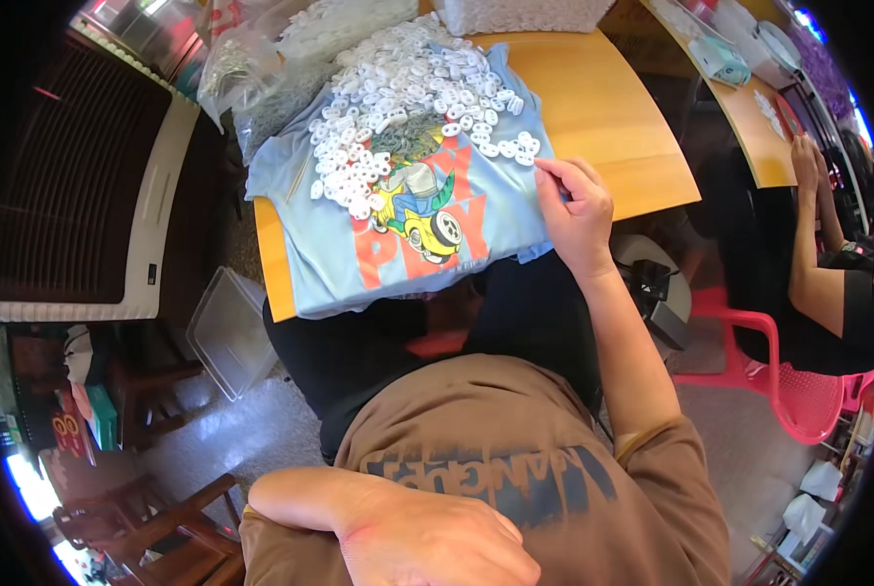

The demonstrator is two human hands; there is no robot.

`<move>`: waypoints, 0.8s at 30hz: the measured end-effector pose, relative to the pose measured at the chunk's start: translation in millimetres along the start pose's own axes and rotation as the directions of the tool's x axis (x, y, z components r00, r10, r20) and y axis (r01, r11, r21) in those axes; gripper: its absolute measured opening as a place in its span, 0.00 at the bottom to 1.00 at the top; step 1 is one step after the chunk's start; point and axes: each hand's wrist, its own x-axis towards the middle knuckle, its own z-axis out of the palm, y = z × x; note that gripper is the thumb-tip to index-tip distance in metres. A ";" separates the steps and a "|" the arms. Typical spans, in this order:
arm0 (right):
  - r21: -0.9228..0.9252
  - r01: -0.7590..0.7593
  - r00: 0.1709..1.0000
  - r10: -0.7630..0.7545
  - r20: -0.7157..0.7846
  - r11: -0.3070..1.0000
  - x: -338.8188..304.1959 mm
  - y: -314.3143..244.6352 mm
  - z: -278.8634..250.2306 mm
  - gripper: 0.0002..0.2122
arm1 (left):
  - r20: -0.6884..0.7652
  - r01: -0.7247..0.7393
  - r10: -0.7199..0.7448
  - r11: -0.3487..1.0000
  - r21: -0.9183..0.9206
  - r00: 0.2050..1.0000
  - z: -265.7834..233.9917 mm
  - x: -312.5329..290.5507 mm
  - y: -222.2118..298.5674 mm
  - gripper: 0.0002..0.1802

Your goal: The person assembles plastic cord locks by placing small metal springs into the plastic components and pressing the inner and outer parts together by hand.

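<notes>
A big heap of small white oval plastic pieces, each with two dark holes, lies on a light blue printed cloth. My right hand is at the heap's right edge, thumb and forefinger bent together beside a few loose pieces. Whatever lies between those fingertips is too small to make out. A tuft of thin grey-green bits rests amid the white pieces. Close to my body, in front of my brown shirt, is my left hand; its back faces up and its fingers curl out of sight.
The cloth covers part of a wooden table. Clear plastic bags stand at its far left, and a full bag of white pieces at the back. A translucent bin is on the floor. At right, another person's arms reach over a second table, near a pink chair.
</notes>
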 end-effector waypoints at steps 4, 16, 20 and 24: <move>0.001 0.025 1.000 -0.025 -0.002 1.000 0.7 -2.3 0.8 0.04 | 0.032 -0.026 0.025 0.999 0.020 0.999 9.2 -1.4 -0.2 0.24; -0.019 -0.005 1.000 0.005 0.012 1.000 -1.2 1.4 -0.6 0.04 | 0.110 -0.044 0.041 0.999 0.030 0.993 15.2 0.8 -8.8 0.30; 0.016 0.003 1.000 -0.004 0.021 1.000 -0.9 4.7 -0.1 0.04 | -0.121 0.179 -0.136 0.838 0.515 0.983 -25.5 -12.4 -12.8 0.11; 0.095 -0.027 1.000 0.025 0.017 0.995 0.7 5.2 0.7 0.05 | -0.529 0.558 -0.179 0.261 0.788 0.830 -86.7 -8.0 -7.3 0.06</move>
